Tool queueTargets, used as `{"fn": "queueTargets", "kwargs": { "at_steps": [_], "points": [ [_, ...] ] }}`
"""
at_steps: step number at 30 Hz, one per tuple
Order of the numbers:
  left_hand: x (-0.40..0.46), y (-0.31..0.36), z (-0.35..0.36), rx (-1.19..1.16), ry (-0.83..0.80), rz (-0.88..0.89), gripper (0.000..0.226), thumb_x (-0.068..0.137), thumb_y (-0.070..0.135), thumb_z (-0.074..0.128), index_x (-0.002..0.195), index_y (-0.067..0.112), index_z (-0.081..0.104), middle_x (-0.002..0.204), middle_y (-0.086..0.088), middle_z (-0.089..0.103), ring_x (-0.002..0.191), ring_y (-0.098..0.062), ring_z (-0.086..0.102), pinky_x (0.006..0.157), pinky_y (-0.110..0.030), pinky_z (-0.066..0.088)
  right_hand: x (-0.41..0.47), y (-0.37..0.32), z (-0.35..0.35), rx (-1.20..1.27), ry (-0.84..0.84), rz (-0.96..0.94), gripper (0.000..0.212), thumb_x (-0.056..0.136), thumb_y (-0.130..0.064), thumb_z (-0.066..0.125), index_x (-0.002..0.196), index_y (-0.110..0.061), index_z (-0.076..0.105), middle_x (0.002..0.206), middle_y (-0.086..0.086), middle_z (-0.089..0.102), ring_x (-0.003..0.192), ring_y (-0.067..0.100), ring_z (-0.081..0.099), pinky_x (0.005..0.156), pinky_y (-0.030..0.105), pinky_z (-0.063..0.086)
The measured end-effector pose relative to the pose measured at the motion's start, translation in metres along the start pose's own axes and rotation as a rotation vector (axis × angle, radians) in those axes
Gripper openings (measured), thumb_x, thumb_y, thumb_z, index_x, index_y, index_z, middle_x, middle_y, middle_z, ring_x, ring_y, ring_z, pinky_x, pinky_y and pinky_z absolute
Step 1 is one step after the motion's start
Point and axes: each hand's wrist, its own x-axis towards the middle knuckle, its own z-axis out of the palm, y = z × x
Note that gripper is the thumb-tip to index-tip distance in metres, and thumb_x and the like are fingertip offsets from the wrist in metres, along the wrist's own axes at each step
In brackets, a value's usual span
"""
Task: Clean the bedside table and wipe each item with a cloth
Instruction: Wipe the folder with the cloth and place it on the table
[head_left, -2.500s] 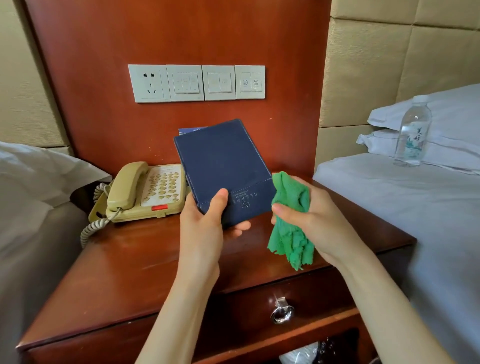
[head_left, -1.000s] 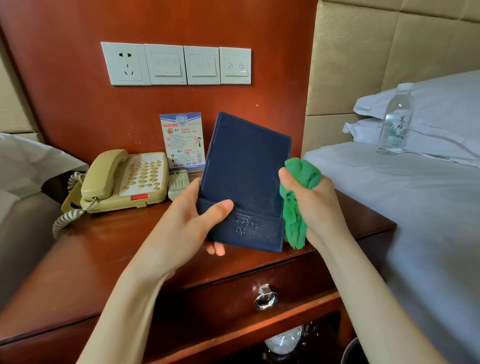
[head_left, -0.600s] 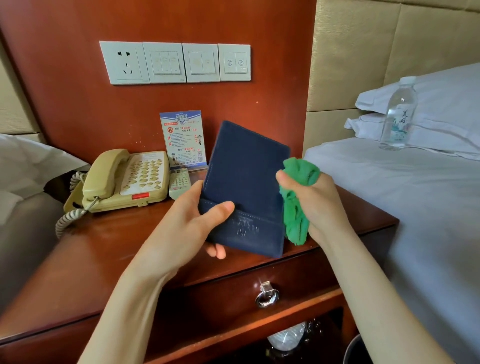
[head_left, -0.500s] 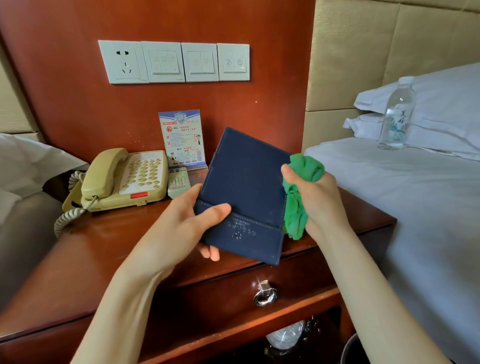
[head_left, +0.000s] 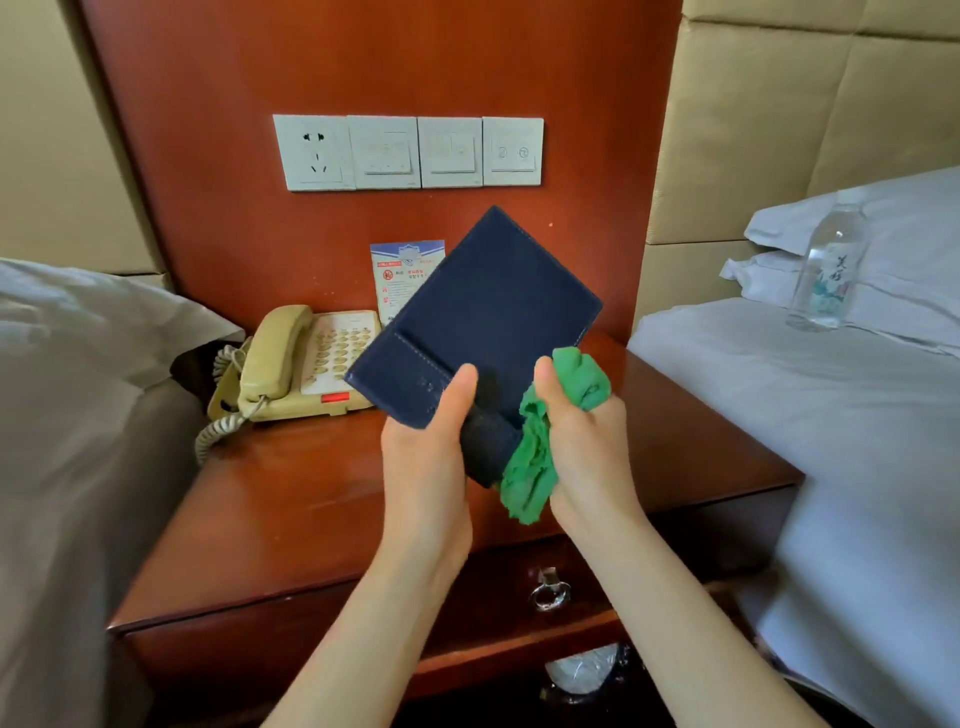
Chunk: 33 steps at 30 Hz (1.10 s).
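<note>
Now the left hand (head_left: 426, 457) pinches the blue folder's (head_left: 488, 306) lower edge above the tabletop (head_left: 311, 499); the right hand (head_left: 582, 436) clutches the green cloth (head_left: 535, 457) against it.

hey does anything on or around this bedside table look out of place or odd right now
One thing: a water bottle stands upright on the bed to the right, against the pillows, not on the bedside table. The left hand holds the blue folder tilted; that is just wiping with the green cloth.
</note>
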Motion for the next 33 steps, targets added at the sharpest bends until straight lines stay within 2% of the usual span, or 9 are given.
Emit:
{"fn": "queueTargets", "kwargs": {
  "at_steps": [3,5,8,12,17,21,25,30,33],
  "points": [
    [0.000,0.003,-0.017,-0.034,0.193,0.014,0.041,0.089,0.025,0.068,0.128,0.027,0.056,0.117,0.007,0.071,0.106,-0.014,0.069,0.083,-0.032,0.056,-0.003,-0.006,-0.018,-0.298,-0.071,-0.081,0.010,0.086,-0.036,0.068,0.081,-0.030,0.060,0.073,-0.005,0.064,0.068,0.016,0.065,0.062,0.033,0.052],
    [0.007,0.008,-0.035,-0.011,0.288,0.010,0.042,0.088,0.024,0.069,0.127,0.028,0.054,0.117,0.006,0.069,0.103,-0.011,0.069,0.079,-0.028,0.054,0.002,-0.012,-0.036,-0.520,-0.044,-0.117,0.025,0.086,-0.046,0.063,0.098,-0.032,0.047,0.085,-0.004,0.061,0.072,0.010,0.064,0.063,0.029,0.051],
    [0.014,0.007,-0.054,0.107,0.272,0.019,0.038,0.085,0.023,0.072,0.118,0.030,0.052,0.109,0.010,0.069,0.096,-0.008,0.070,0.072,-0.024,0.055,0.000,-0.016,-0.051,-0.648,-0.176,-0.135,0.024,0.090,-0.054,0.051,0.097,-0.036,0.036,0.087,-0.003,0.056,0.069,-0.002,0.060,0.056,0.014,0.045],
    [0.016,-0.003,-0.062,0.234,0.195,0.065,0.035,0.084,0.023,0.073,0.108,0.037,0.052,0.091,0.025,0.070,0.089,-0.001,0.069,0.066,-0.018,0.056,-0.013,-0.005,-0.044,-0.836,-0.344,-0.421,0.011,0.095,-0.026,0.053,0.094,-0.035,0.047,0.104,-0.011,0.046,0.092,-0.005,0.053,0.073,0.003,0.041],
    [0.018,-0.010,-0.068,0.281,0.172,0.111,0.044,0.073,0.034,0.076,0.111,0.037,0.052,0.100,0.019,0.070,0.095,-0.006,0.070,0.074,-0.030,0.058,-0.029,0.023,-0.034,-1.101,-0.564,-0.862,0.015,0.082,-0.003,0.066,0.097,-0.005,0.067,0.101,0.004,0.056,0.086,0.022,0.056,0.073,0.033,0.051],
    [0.019,-0.015,-0.072,0.340,0.125,0.148,0.038,0.075,0.034,0.075,0.106,0.041,0.055,0.103,0.018,0.070,0.096,-0.006,0.070,0.073,-0.029,0.059,-0.006,0.019,-0.051,-1.121,-0.305,-0.707,0.022,0.077,0.005,0.073,0.097,-0.002,0.069,0.098,0.006,0.059,0.086,0.023,0.059,0.077,0.019,0.048],
    [0.020,-0.017,-0.071,0.366,0.100,0.181,0.032,0.076,0.029,0.074,0.095,0.048,0.057,0.099,0.018,0.072,0.092,-0.005,0.070,0.067,-0.020,0.057,-0.022,0.027,-0.044,-1.121,-0.499,-0.766,0.018,0.082,-0.006,0.065,0.101,-0.006,0.068,0.100,0.002,0.060,0.088,0.016,0.058,0.078,0.021,0.051],
    [0.019,-0.019,-0.070,0.420,0.066,0.203,0.033,0.077,0.030,0.073,0.093,0.052,0.055,0.099,0.021,0.070,0.092,-0.001,0.069,0.066,-0.013,0.054,-0.005,0.019,-0.049,-1.167,-0.315,-0.620,0.026,0.076,0.005,0.072,0.100,-0.006,0.070,0.101,0.003,0.063,0.087,0.013,0.059,0.080,0.028,0.055],
    [0.019,-0.019,-0.071,0.431,0.051,0.202,0.032,0.078,0.028,0.072,0.092,0.051,0.055,0.098,0.020,0.071,0.091,-0.002,0.070,0.069,-0.017,0.055,-0.019,0.025,-0.030,-0.990,-0.534,-0.663,0.031,0.075,0.009,0.070,0.102,-0.007,0.070,0.104,0.000,0.063,0.096,0.016,0.060,0.085,0.026,0.049]
  ]
}}
